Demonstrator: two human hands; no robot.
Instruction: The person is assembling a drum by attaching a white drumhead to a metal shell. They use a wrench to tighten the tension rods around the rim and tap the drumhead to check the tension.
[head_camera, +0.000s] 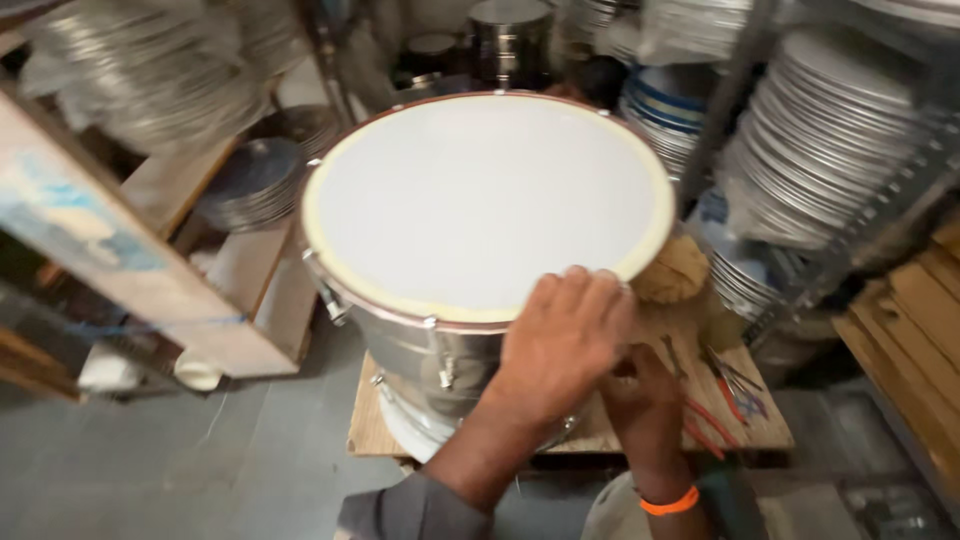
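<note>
A large metal drum (440, 350) with a white head (480, 200) stands on a low wooden board (375, 425). My left hand (565, 340), on a grey-sleeved arm, lies palm down on the near right rim with its fingers curled over the edge. Just below it, my right hand (645, 400), wearing an orange wristband, is against the drum's side. The left hand partly hides it, so its fingers and anything in them cannot be seen.
A yellowish wad (672, 268) sits beside the drum's right edge. Red-handled pliers and small tools (725, 395) lie on the board. Stacks of metal plates (830, 140) fill racks at the right, metal discs (250, 185) the left shelves. Wooden planks (915, 330) lean at the far right.
</note>
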